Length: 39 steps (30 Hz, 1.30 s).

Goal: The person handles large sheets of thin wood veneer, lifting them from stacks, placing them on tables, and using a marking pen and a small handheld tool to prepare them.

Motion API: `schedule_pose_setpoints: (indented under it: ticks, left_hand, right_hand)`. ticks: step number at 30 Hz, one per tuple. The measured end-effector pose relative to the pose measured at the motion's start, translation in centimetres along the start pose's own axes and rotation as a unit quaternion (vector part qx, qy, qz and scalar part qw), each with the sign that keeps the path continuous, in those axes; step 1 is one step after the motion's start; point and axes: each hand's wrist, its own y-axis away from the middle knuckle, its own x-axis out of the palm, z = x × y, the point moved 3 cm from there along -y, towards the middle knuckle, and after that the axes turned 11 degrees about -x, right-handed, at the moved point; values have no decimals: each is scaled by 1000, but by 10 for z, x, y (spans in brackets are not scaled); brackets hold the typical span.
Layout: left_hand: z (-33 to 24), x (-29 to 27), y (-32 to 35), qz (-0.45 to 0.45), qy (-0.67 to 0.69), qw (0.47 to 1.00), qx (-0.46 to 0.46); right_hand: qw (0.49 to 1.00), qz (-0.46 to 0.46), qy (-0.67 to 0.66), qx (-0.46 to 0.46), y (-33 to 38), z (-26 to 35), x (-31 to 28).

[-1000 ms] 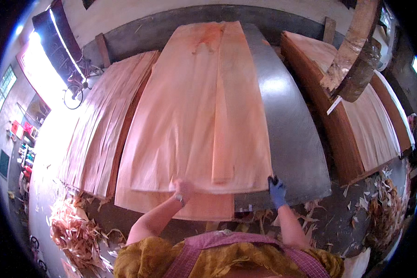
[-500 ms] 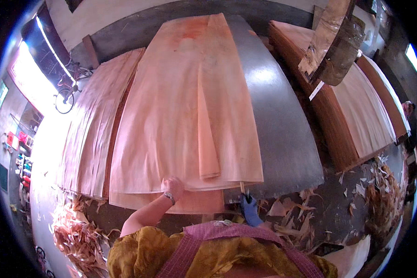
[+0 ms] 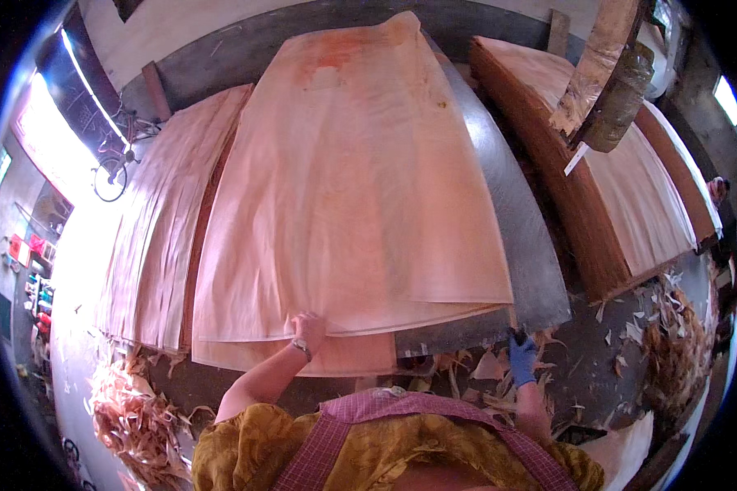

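A broad, pale pink-tan wood veneer sheet lies over a dark grey flat board, and another sheet shows beneath its near edge. My bare left hand, with a watch at the wrist, is closed on the near edge of the top sheet. In a blue glove with dark fingertips, my right hand is closed on a thin pale stick at the sheet's near right corner. The right edge of the sheet is slightly lifted. The stick's far part is hidden under it.
Veneer stacks stand on the left and on the right. Torn veneer scraps heap on the floor at left, with another scrap heap at right. A wrapped beam hangs over the right stack. A bicycle stands far left.
My right hand has moved right with the stick, and the sheet's right part has spread over more of the grey board. The lengthwise fold has opened out. My left hand has stayed in place.
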Motion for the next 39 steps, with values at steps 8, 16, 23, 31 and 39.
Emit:
schedule_pose_setpoints:
  ticks: [8,16,23,31,39]
  left_hand:
    - [0,3,3,-21,70,997,14]
    - [30,5,15,-64,101,993,26]
    - [55,20,19,-28,103,994,-4]
    - [53,-1,28,47,116,992,10]
    - [-38,-223,75,170,264,910,273]
  right_hand:
    - [981,0,170,90,53,-119,-67]
    - [996,67,-22,60,-1,-2,6]
    - [997,53,-48,5,-21,123,57]
    - [988,75,16,-132,22,195,51]
    - [969,198,-67,131,168,77,-47]
